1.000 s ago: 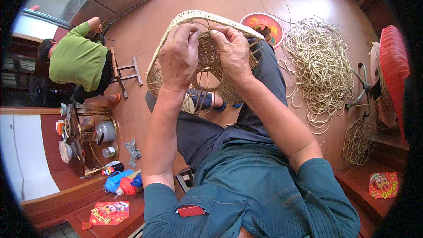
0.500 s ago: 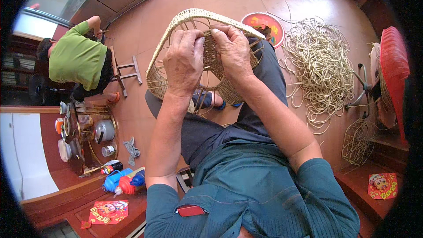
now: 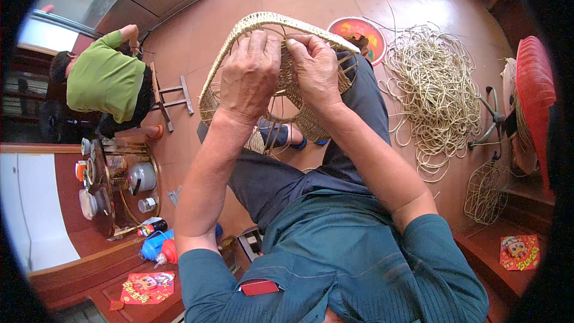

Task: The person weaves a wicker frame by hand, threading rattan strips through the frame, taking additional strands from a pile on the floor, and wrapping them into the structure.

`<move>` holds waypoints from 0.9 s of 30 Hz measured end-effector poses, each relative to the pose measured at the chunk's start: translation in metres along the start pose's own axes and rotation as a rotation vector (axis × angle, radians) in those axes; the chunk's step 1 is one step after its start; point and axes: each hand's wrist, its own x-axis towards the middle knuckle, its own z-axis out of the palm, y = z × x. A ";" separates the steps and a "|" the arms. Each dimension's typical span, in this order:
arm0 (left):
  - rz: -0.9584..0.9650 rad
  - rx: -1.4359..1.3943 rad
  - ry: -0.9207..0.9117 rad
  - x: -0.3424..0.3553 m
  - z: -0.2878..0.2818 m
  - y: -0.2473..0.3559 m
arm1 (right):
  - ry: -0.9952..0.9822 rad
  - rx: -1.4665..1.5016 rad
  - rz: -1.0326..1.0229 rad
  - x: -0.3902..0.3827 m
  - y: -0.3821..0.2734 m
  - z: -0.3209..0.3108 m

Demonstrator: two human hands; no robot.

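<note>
A partly woven basket (image 3: 258,20) of pale cord over a thin open frame rests on my thighs, its thick rim away from me. My left hand (image 3: 251,78) is inside the rim, fingers curled at the bare ribs; whatever it grips is hidden behind the fingers. Close beside it, my right hand (image 3: 317,72) pinches the top edge of the woven band (image 3: 287,75) between thumb and forefinger. A thin dark strand curves above the fingertips. Below the hands, the frame's lower ribs show with gaps between them.
A large tangled heap of pale cord (image 3: 433,90) lies on the floor to the right, near a red round tray (image 3: 359,33). At far right are a red chair (image 3: 535,101) and a wire frame (image 3: 485,191). At left, a person in green (image 3: 104,78) sits by a low cart (image 3: 122,185).
My left hand has shifted slightly up and to the right, its forearm swinging out to the left. My right hand stays at the woven band. The basket has barely moved.
</note>
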 end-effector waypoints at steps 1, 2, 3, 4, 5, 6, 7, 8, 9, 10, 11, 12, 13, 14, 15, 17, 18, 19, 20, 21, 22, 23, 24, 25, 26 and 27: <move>0.002 0.001 0.017 0.000 0.002 0.000 | 0.013 -0.002 -0.004 -0.001 -0.002 0.001; 0.003 0.002 0.034 0.000 0.005 0.000 | 0.026 -0.004 -0.007 -0.002 -0.003 0.001; 0.005 0.001 0.035 -0.001 0.008 -0.001 | 0.028 -0.003 -0.008 -0.001 -0.003 0.000; 0.007 0.026 0.066 -0.002 0.011 -0.002 | 0.022 -0.038 -0.017 0.000 -0.003 0.000; 0.008 0.052 0.096 -0.003 0.014 -0.003 | 0.016 -0.074 -0.026 0.000 -0.002 -0.001; 0.010 0.049 0.095 -0.003 0.017 -0.004 | 0.018 -0.075 -0.025 0.001 -0.002 -0.002; 0.005 0.027 0.112 -0.003 0.018 -0.004 | 0.006 -0.077 -0.009 0.001 -0.005 -0.002; 0.000 0.005 0.128 -0.003 0.019 -0.004 | -0.006 -0.080 0.007 0.001 -0.006 -0.002; -0.001 0.004 0.125 -0.004 0.020 -0.003 | -0.007 -0.080 0.010 0.001 -0.006 -0.002; -0.013 -0.017 0.105 -0.004 0.018 -0.001 | -0.012 -0.058 0.015 0.002 -0.006 -0.003; -0.025 -0.037 0.084 -0.004 0.018 0.000 | -0.017 -0.036 0.020 0.002 -0.006 -0.004; -0.025 -0.037 0.082 -0.005 0.018 0.000 | -0.017 -0.035 0.021 0.002 -0.006 -0.004; -0.038 -0.062 0.095 -0.006 0.018 0.000 | -0.034 -0.098 -0.008 0.002 -0.007 -0.005; -0.051 -0.088 0.107 -0.007 0.018 0.000 | -0.050 -0.161 -0.036 0.002 -0.007 -0.005; -0.050 -0.089 0.106 -0.007 0.018 0.000 | -0.049 -0.161 -0.034 0.002 -0.006 -0.005; 0.012 -0.022 0.143 -0.005 0.017 0.000 | -0.070 -0.172 -0.049 0.005 -0.004 -0.007; 0.013 -0.022 0.144 -0.005 0.016 0.000 | -0.069 -0.171 -0.050 0.006 -0.002 -0.008; 0.005 -0.023 0.127 -0.006 0.016 0.001 | -0.083 -0.173 -0.084 0.008 -0.001 -0.009; -0.004 -0.025 0.110 -0.006 0.016 0.001 | -0.098 -0.175 -0.119 0.010 0.000 -0.009; -0.002 -0.026 0.111 -0.005 0.017 0.001 | -0.095 -0.175 -0.120 0.012 0.001 -0.011; -0.034 -0.080 0.109 -0.007 0.017 0.000 | -0.111 -0.237 -0.123 0.013 0.000 -0.012; -0.066 -0.133 0.106 -0.007 0.017 0.000 | -0.127 -0.299 -0.126 0.014 -0.001 -0.012; -0.065 -0.134 0.106 -0.008 0.017 0.000 | -0.126 -0.299 -0.125 0.013 -0.001 -0.012; -0.066 -0.141 0.109 -0.008 0.017 0.000 | -0.122 -0.326 -0.131 0.014 -0.002 -0.012; -0.067 -0.148 0.112 -0.008 0.018 0.000 | -0.117 -0.353 -0.138 0.014 -0.002 -0.012; -0.067 -0.148 0.112 -0.008 0.018 0.000 | -0.116 -0.352 -0.138 0.015 -0.002 -0.013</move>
